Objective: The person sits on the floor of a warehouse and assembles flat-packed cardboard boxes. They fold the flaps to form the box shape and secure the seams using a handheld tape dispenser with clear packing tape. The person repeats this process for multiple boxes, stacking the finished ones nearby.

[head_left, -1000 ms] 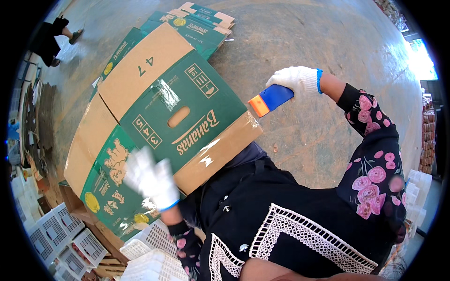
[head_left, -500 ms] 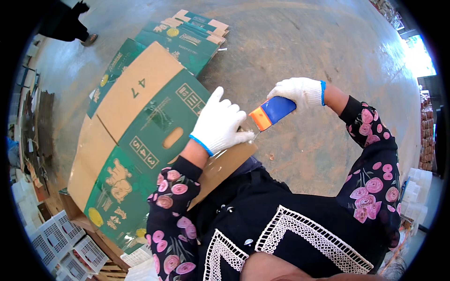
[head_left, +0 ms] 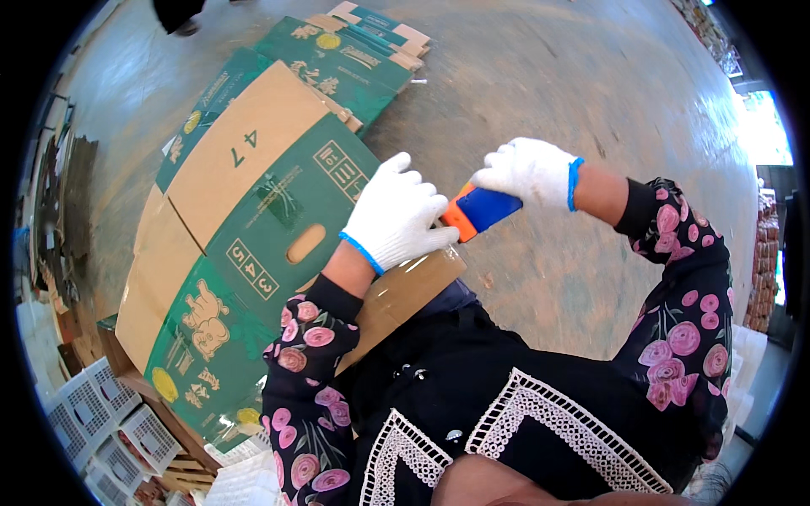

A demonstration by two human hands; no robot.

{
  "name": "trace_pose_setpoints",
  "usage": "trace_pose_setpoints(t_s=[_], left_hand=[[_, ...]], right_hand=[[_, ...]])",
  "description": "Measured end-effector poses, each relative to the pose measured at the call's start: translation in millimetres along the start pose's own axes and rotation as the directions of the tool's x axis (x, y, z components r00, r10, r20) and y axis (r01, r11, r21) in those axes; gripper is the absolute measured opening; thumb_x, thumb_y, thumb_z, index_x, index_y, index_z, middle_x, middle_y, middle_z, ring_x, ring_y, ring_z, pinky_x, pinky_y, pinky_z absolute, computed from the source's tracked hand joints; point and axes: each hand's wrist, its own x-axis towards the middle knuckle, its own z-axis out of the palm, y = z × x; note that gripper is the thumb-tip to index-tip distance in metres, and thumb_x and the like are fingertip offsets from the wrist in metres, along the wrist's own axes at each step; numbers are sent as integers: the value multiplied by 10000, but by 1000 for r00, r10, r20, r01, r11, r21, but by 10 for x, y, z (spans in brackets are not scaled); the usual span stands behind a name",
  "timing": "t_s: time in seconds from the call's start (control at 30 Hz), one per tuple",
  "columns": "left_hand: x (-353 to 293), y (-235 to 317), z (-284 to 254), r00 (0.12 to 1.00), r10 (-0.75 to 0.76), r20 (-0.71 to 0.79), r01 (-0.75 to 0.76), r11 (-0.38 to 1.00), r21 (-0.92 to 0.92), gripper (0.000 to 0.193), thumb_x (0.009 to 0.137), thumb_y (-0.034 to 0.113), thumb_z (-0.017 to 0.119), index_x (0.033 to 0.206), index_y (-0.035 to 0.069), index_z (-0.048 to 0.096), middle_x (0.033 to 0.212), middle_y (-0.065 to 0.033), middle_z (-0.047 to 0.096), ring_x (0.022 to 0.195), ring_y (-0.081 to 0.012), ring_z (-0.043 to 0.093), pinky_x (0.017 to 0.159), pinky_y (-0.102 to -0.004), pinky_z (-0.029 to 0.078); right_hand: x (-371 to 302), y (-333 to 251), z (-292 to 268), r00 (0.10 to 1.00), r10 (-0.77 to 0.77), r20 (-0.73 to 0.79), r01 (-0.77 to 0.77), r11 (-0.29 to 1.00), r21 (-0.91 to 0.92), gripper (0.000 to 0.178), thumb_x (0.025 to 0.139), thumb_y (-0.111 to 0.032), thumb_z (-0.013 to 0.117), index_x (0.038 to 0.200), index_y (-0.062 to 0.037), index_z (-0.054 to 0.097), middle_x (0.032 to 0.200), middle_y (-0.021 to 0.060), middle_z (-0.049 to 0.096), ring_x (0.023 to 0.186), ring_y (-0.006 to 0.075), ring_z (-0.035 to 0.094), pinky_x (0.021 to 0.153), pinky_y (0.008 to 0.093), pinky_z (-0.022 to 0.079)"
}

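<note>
A green and brown cardboard box (head_left: 278, 211) with an oval hand hole leans in front of me on the left. My left hand (head_left: 395, 211), in a white knitted glove with a blue cuff, is bent round its right-hand edge; the fingertips are partly hidden. Just beside those fingers is the orange end of a blue and orange tape dispenser (head_left: 494, 210). My right hand (head_left: 530, 174), gloved the same way, is closed round the blue part of the dispenser. A shiny strip of clear tape shows along the brown flap (head_left: 405, 291) below my left hand.
Flattened green cartons (head_left: 346, 63) lie stacked on the floor behind the box. White plastic crates (head_left: 93, 405) stand at the lower left, near wooden pallets. Concrete floor (head_left: 574, 93) stretches away to the right. A person's dark-clothed leg (head_left: 175, 13) is at the top left.
My right hand has moved slightly left, bringing the dispenser's orange end up against my left hand's fingers. The person at the top left has moved toward the upper edge.
</note>
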Motion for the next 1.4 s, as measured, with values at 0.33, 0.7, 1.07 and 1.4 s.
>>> trace_pose_setpoints(t_s=[0.33, 0.7, 1.07, 1.4], left_hand=[[245, 6, 7, 1000, -6, 22, 5, 998, 59, 293, 895, 350, 675, 650, 189, 682, 651, -57, 646, 652, -266, 627, 800, -409, 450], [36, 423, 674, 854, -12, 520, -2, 1000, 26, 477, 991, 459, 558, 740, 107, 759, 770, -107, 745, 724, -295, 667, 854, -418, 444], [-1827, 47, -801, 755, -506, -417, 599, 791, 126, 459, 773, 206, 759, 1206, 76, 678, 1308, -163, 626, 1268, -360, 568, 1081, -508, 437], [-6249, 1120, -637, -475, -391, -788, 812, -541, -221, 421, 948, 215, 637, 1323, 26, 667, 1377, -249, 626, 1315, -426, 535, 1161, -535, 375]], right_hand=[[631, -178, 172, 974, 225, 26, -226, 974, 33, 254, 856, -284, 727, 1048, -125, 676, 973, 178, 757, 889, 370, 750, 799, 481, 586], [-349, 451, -501, 651, 722, -235, 90, 233, 968, 550, 834, -168, 761, 1331, 9, 607, 1107, 128, 742, 949, 257, 742, 891, 411, 606], [2222, -817, -430, 888, 292, -355, 423, -822, 380, 452, 915, -231, 696, 1285, 18, 627, 1145, 143, 722, 1032, 297, 717, 986, 458, 585], [2631, -985, -122, 898, 260, -356, 399, -822, 406, 614, 932, -331, 703, 1432, -9, 553, 1401, 168, 643, 1250, 322, 657, 1095, 488, 539]])
